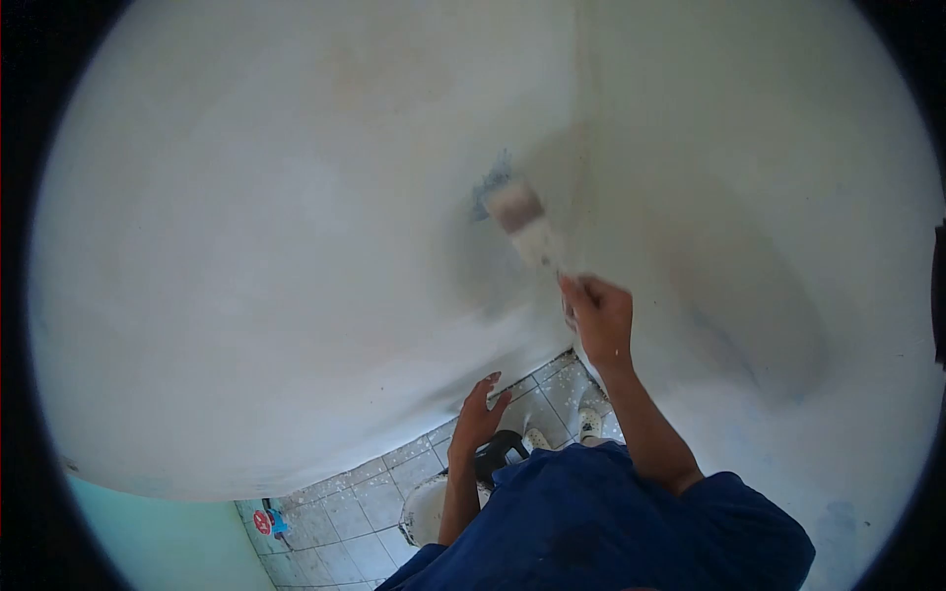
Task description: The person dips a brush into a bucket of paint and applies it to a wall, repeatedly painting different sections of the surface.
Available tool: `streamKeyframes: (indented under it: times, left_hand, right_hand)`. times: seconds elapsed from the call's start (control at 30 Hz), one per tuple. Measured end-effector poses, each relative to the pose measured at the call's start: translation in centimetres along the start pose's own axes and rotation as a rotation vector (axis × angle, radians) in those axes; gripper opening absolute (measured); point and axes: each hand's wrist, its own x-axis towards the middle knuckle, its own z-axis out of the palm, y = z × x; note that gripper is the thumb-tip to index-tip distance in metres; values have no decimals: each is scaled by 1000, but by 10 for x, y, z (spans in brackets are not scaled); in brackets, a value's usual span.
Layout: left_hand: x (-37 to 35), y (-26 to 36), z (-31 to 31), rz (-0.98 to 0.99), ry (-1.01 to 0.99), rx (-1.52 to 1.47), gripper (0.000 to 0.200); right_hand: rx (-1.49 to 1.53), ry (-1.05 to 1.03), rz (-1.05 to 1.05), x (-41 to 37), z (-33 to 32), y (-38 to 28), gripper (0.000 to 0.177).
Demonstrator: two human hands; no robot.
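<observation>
My right hand [599, 313] is closed round the handle of a wide paintbrush [524, 219], which is slightly blurred. Its bristles point up and left, at or very close to the white wall [296, 246]. Just beyond the bristle tips is a blue-grey patch [493, 180] on that wall. My left hand [479, 418] is held low near the foot of the wall, fingers apart and nothing in it. Below that hand are a dark object [501, 451] and a white bucket [424, 507], both partly hidden by my arm and shirt.
A wall corner runs down to the right of the brush, with a second pale wall [788, 295] beyond it. The tiled floor [365, 502] is spotted with white. A red and blue item [268, 522] lies by a green wall [158, 532]. My shoes [589, 422] stand near the corner.
</observation>
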Motion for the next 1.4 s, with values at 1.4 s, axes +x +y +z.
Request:
streamKeyframes:
  times: [1.4]
  left_hand:
    - [-170,16,89,104,-35,-289,42]
  right_hand:
    - [30,217,516,-302,-196,80,18]
